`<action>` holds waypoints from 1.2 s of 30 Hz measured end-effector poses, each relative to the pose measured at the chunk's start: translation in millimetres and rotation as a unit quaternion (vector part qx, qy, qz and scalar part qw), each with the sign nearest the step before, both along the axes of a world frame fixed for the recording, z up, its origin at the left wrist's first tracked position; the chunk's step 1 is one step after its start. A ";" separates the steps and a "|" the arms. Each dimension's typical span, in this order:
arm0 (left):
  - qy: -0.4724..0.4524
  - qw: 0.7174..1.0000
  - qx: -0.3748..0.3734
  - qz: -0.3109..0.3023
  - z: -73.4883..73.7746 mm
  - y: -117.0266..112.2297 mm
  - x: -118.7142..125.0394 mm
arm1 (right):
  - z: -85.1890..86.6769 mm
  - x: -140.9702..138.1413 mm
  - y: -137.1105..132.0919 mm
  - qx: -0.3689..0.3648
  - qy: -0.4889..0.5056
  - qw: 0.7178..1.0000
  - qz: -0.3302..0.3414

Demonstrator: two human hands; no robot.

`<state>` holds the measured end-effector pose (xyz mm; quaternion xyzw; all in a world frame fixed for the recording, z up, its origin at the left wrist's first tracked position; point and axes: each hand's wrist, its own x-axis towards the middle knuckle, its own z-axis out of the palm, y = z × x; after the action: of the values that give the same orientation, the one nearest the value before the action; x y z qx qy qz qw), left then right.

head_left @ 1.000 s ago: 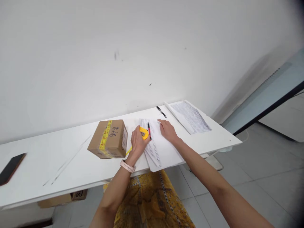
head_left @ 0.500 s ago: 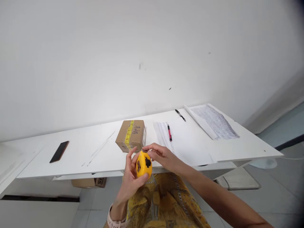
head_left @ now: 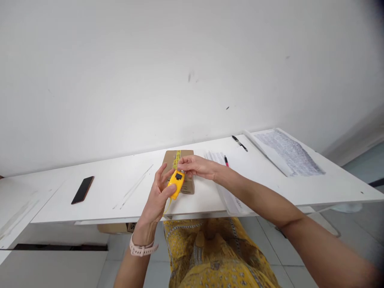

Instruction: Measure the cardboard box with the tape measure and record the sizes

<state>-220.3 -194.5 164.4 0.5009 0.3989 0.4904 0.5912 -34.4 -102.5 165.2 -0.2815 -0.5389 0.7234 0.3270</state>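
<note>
My left hand wraps round a yellow tape measure with a black button, its thumb along the near side. A thin yellow strap hangs below the case. My right hand pinches the metal tip at the mouth of the tape measure, fingers closed over it. Both hands are over a small brown cardboard box sealed with yellow printed tape; they hide much of its top and left side.
The box stands on a white desk against a white wall. A phone lies at left. At right are papers, a red-and-black pen, a black pen and a handwritten sheet.
Both hands and the tape measure have moved up and forward over the box. The tape measure has been turned and tilted. The view has shifted slightly.
</note>
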 end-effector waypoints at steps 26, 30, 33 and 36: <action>-0.153 0.958 -0.241 -0.012 -30.7 -42.1 -21.7 | -55.1 -3.8 97.2 0.106 -0.145 0.969 -0.171; -0.145 0.960 -0.238 -0.011 -30.8 -39.6 -20.3 | -55.4 -4.1 95.1 0.114 -0.147 0.966 -0.178; -0.151 0.959 -0.238 -0.007 -32.5 -39.0 -19.0 | -58.4 -5.0 96.5 0.121 -0.153 0.964 -0.181; -0.149 0.961 -0.234 -0.012 -33.0 -37.6 -20.3 | -59.5 -6.2 100.4 0.126 -0.152 0.964 -0.179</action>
<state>-240.6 -232.1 131.5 0.2748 0.4038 0.4449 0.7506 -40.6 -2.1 105.7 -0.4366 -0.6098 0.5281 0.3982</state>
